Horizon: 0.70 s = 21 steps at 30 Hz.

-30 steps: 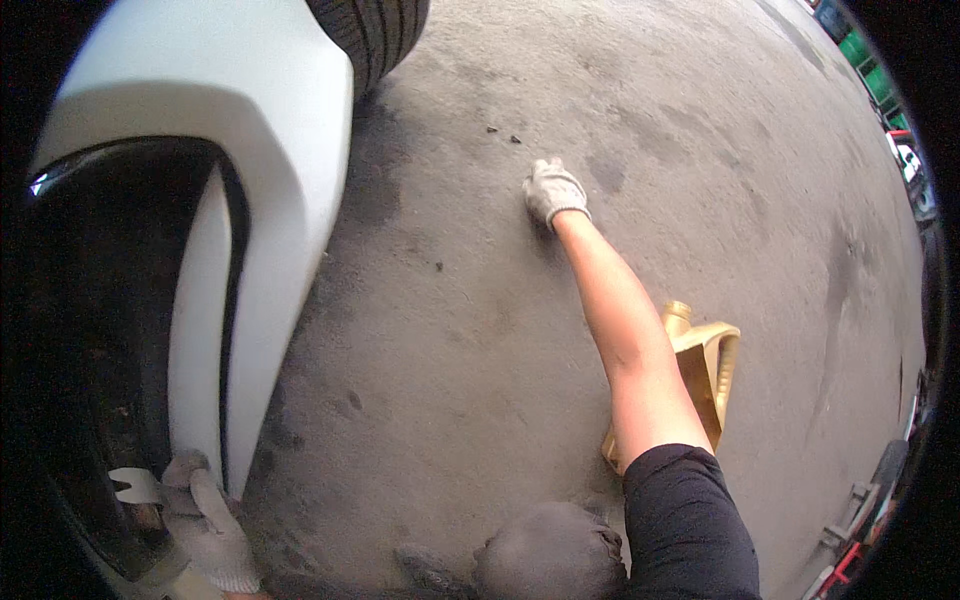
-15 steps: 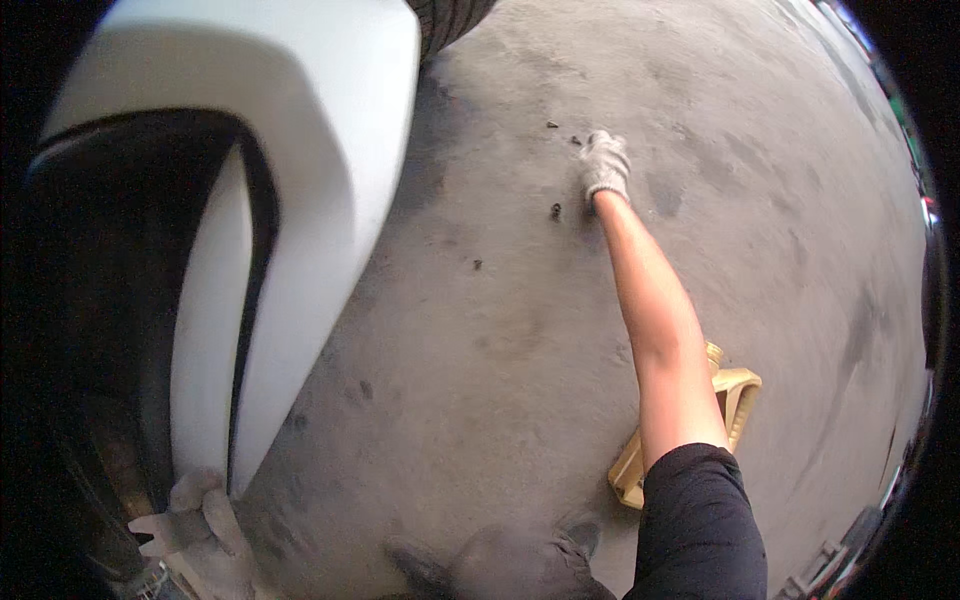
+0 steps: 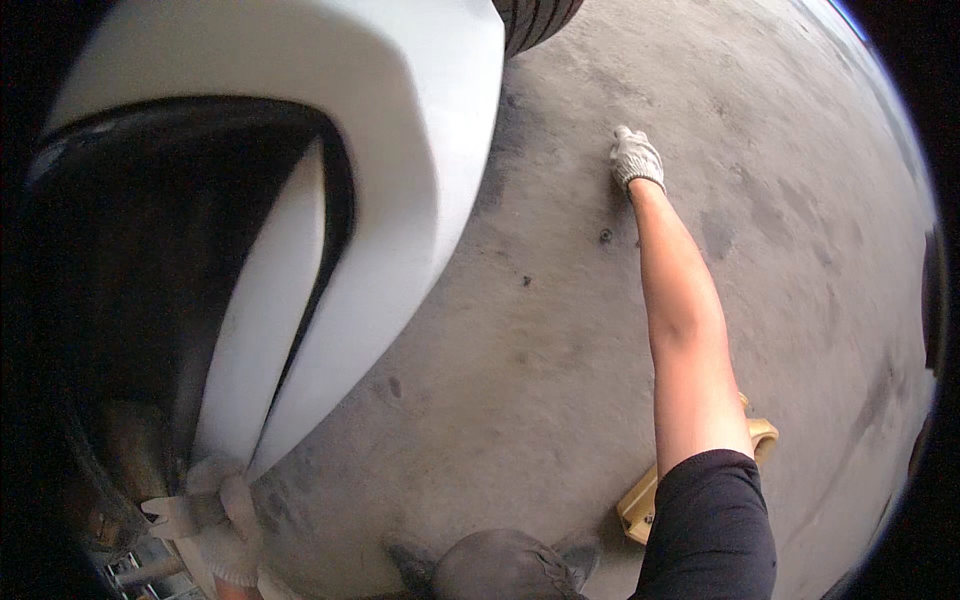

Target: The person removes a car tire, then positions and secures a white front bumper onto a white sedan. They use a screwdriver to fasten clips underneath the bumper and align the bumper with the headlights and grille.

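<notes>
Gloved hands at white car body panel [image 3: 330, 150], concrete floor [image 3: 560, 330].
Right hand [image 3: 636, 157], upper centre: fingers pressed on floor, holding nothing. Left hand [image 3: 222, 515], lower left: fingers gripping panel's lower edge; yellow stool [image 3: 645, 505] lower right.

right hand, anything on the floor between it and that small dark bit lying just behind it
Nothing visible. The gloved right hand rests on the concrete floor, and the small dark bit lies on bare floor beside the forearm, with only open concrete between them.
</notes>
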Tool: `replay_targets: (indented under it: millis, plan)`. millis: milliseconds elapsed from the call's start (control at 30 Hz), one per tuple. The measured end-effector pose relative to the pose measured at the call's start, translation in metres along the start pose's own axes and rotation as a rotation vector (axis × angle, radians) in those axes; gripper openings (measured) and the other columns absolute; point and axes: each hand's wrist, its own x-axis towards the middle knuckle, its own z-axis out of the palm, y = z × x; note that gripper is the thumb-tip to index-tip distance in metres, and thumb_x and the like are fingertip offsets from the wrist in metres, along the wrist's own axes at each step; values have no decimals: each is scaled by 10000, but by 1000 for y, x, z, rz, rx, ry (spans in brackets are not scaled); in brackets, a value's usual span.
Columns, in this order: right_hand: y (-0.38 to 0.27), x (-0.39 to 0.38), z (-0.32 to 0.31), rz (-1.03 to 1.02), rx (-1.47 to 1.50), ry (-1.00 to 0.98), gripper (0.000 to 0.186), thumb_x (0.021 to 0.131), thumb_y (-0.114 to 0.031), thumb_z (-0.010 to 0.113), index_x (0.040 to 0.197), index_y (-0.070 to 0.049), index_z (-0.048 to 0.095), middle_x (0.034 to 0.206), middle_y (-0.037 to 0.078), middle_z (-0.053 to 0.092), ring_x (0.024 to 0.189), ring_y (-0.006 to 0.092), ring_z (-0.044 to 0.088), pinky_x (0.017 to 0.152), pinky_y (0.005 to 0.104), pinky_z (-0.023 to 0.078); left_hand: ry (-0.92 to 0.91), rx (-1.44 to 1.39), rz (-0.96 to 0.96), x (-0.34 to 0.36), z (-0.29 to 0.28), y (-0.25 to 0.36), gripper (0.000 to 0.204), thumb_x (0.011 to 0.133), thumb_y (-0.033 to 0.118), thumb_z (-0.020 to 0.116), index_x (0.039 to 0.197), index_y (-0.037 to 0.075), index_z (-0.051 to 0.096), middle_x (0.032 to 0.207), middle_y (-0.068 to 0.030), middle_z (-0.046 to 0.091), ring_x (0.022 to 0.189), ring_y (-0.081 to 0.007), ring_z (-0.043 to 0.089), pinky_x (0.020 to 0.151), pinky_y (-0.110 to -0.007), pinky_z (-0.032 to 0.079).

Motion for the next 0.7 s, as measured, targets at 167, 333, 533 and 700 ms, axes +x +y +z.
replay_targets:
  millis: [167,333,533,700]
  plan:
    - [12,3,2,-222,-101,6,218,889,-138,501,1043,-47,626,1160,264,614,1102,419,599,912,475,499,6,-60,59,-1,5,-1,250,986,212,519,1066,-13,593,1049,-117,614,1025,-237,570,931,-346,434]
    - [22,-34,-15,-322,-33,-7,175,826,-144,592,969,-50,633,968,219,677,957,396,648,813,463,513,24,-3,67,-2,6,-5,277,998,241,492,1063,-9,591,1072,-132,612,1034,-251,570,937,-352,433]
    - [3,-127,-10,-468,-86,-203,177,854,-97,569,1021,-53,608,1081,237,621,997,388,640,815,455,526,-42,51,82,-2,-6,4,296,993,257,508,1040,-17,607,1048,-141,626,996,-285,597,907,-357,456]
    - [4,-140,-10,-313,-171,-199,315,977,-211,401,1093,-20,623,1218,271,585,1127,386,607,933,477,495,15,33,134,6,-3,-4,315,990,250,507,1047,-33,631,1068,-181,645,1016,-339,604,945,-384,442]
